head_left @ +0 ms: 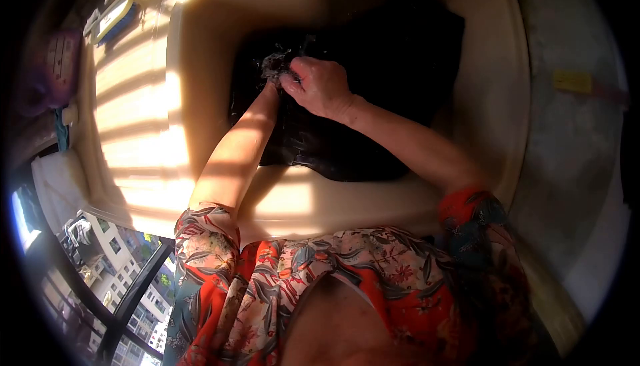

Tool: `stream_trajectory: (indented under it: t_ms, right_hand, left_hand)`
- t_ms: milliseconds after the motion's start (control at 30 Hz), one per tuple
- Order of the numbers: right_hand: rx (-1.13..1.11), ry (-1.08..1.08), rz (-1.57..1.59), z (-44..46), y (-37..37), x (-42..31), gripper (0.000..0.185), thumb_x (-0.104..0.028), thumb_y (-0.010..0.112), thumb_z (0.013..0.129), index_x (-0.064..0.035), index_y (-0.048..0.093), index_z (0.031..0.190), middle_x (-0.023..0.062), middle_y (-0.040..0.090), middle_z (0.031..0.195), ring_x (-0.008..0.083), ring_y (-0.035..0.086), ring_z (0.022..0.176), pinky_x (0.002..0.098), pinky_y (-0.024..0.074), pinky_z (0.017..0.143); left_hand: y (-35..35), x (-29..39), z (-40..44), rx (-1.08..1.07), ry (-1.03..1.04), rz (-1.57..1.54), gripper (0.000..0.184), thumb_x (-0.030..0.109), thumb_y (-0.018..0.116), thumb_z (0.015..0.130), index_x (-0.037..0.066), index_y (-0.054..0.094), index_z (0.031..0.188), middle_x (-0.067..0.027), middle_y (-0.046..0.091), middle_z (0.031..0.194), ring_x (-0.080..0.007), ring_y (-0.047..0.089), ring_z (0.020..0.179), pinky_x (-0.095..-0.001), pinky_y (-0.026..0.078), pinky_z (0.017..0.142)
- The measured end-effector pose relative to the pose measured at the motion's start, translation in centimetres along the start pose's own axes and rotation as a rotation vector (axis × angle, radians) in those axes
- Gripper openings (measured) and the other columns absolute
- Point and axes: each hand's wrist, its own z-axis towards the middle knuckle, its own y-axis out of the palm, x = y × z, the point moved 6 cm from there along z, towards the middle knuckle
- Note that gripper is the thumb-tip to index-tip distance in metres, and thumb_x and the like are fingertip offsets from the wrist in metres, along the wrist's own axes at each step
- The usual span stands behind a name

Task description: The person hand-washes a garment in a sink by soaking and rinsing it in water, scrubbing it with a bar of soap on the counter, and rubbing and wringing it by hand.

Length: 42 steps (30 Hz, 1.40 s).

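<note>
A large wet black cloth (387, 99) lies spread in the bottom of a beige wash basin (490, 86). My right hand (319, 85) is over the cloth's left part, its fingers curled into a fist around a dark wet fold. Just left of it, my left hand (274, 67) is down in the dark, splashing patch. Its fingers are hidden there, so only the wrist and forearm show clearly. The two hands nearly touch. Drops of water fly up around them.
A scrubbing brush (116, 19) with blue bristles lies on the sunlit basin ledge (133, 119) at the upper left. A purple container (61, 66) stands beyond it. A yellow piece (572, 81) sits on the grey surface at right. Window bars (130, 293) are at lower left.
</note>
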Motion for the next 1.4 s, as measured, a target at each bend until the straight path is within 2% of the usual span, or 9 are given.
stream_trajectory:
  t_ms: [267, 400, 500, 667, 767, 833, 967, 1067, 1400]
  right_hand:
    - [0.054, -0.149, -0.434, 3.5, -3.7, 16.2, 0.022, -0.025, 0.05, 0.088, -0.0082, 0.064, 0.088, 0.0119, 0.063, 0.086, 0.0339, 0.059, 0.082, 0.0379, 0.0466, 0.066]
    - [-0.058, 0.626, 0.356, 3.2, -7.8, 25.2, 0.065, -0.057, 0.049, 0.085, 0.0035, 0.057, 0.107, 0.0174, 0.062, 0.097, 0.0297, 0.06, 0.093, 0.041, 0.0462, 0.083]
    - [-0.035, 0.241, -0.578, -0.1, -4.6, 15.1, 0.062, -0.052, 0.059, 0.08, -0.0038, 0.051, 0.119, 0.019, 0.046, 0.123, 0.0345, 0.049, 0.111, 0.0427, 0.0429, 0.089]
    - [-0.362, 0.357, -0.523, 0.1, -2.8, 18.7, 0.035, -0.035, 0.061, 0.082, -0.0081, 0.062, 0.103, 0.0113, 0.061, 0.101, 0.0293, 0.06, 0.091, 0.0401, 0.0489, 0.074]
    - [-0.191, 0.479, -0.245, 0.6, -2.1, 15.4, 0.03, -0.035, 0.06, 0.083, -0.0063, 0.065, 0.091, 0.0119, 0.062, 0.082, 0.0299, 0.062, 0.077, 0.0399, 0.0489, 0.066]
    - [0.063, 0.085, -0.233, -0.1, -3.2, 5.9, 0.031, -0.035, 0.06, 0.083, -0.0044, 0.064, 0.079, 0.011, 0.06, 0.074, 0.0305, 0.06, 0.07, 0.0401, 0.0474, 0.06]
    - [0.217, -0.202, -0.232, 0.4, -0.5, 1.8, 0.032, -0.035, 0.059, 0.083, -0.0083, 0.059, 0.065, 0.0075, 0.057, 0.067, 0.031, 0.058, 0.063, 0.0401, 0.0466, 0.056]
    - [-0.095, 0.397, -0.228, 3.1, -1.8, 11.4, 0.039, -0.046, 0.047, 0.087, -0.0122, 0.066, 0.078, 0.0122, 0.063, 0.079, 0.0336, 0.06, 0.078, 0.0418, 0.0468, 0.065]
    - [0.284, 0.664, 0.286, -1.5, -16.9, 20.0, 0.037, -0.036, 0.056, 0.087, -0.002, 0.059, 0.102, 0.006, 0.06, 0.082, 0.0121, 0.055, 0.079, 0.0264, 0.0432, 0.072]
  left_hand:
    - [12.1, 2.7, -1.5, 0.583, 0.071, 0.92, 0.049, 0.039, 0.054, 0.086, -0.002, 0.058, 0.111, -0.0121, 0.061, 0.107, -0.0205, 0.056, 0.098, -0.031, 0.04, 0.086]
    - [12.5, 5.4, -3.2, 0.568, 0.179, 1.295, 0.083, 0.053, 0.067, 0.071, 0.0, 0.041, 0.129, -0.0209, 0.056, 0.114, -0.0289, 0.054, 0.105, -0.0357, 0.042, 0.091]
    - [14.2, -1.4, -2.9, 0.607, 0.355, 2.286, 0.089, 0.041, 0.075, 0.065, -0.004, 0.036, 0.131, -0.0208, 0.059, 0.104, -0.0305, 0.059, 0.097, -0.0349, 0.044, 0.091]
    - [6.0, -0.6, -0.5, 0.442, 0.003, 1.491, 0.069, 0.019, 0.071, 0.065, -0.006, 0.043, 0.123, -0.0165, 0.06, 0.099, -0.0275, 0.06, 0.09, -0.0333, 0.046, 0.086]
    - [10.7, 1.6, -4.5, 0.714, 0.093, 0.714, 0.046, 0.013, 0.066, 0.07, -0.004, 0.053, 0.112, -0.0106, 0.063, 0.088, -0.0231, 0.059, 0.086, -0.0307, 0.046, 0.082]
    - [10.4, 0.5, -3.5, 0.348, -0.132, 0.024, 0.038, 0.016, 0.057, 0.081, -0.001, 0.052, 0.115, -0.0115, 0.061, 0.101, -0.0217, 0.057, 0.092, -0.03, 0.045, 0.084]
    - [3.0, -1.5, -3.2, 0.437, 0.22, 0.086, 0.032, 0.019, 0.043, 0.089, 0.0, 0.057, 0.112, -0.0146, 0.059, 0.106, -0.0182, 0.056, 0.094, -0.0297, 0.046, 0.079]
    - [9.9, 0.5, -3.2, 0.487, 0.134, 0.605, 0.03, 0.021, 0.059, 0.082, -0.002, 0.062, 0.1, -0.011, 0.062, 0.099, -0.0186, 0.058, 0.088, -0.0306, 0.047, 0.074]
    - [13.4, 8.1, -11.5, 0.551, 0.298, 1.401, 0.056, 0.016, 0.069, 0.072, 0.004, 0.05, 0.123, -0.0152, 0.063, 0.094, -0.0223, 0.06, 0.091, -0.03, 0.047, 0.08]
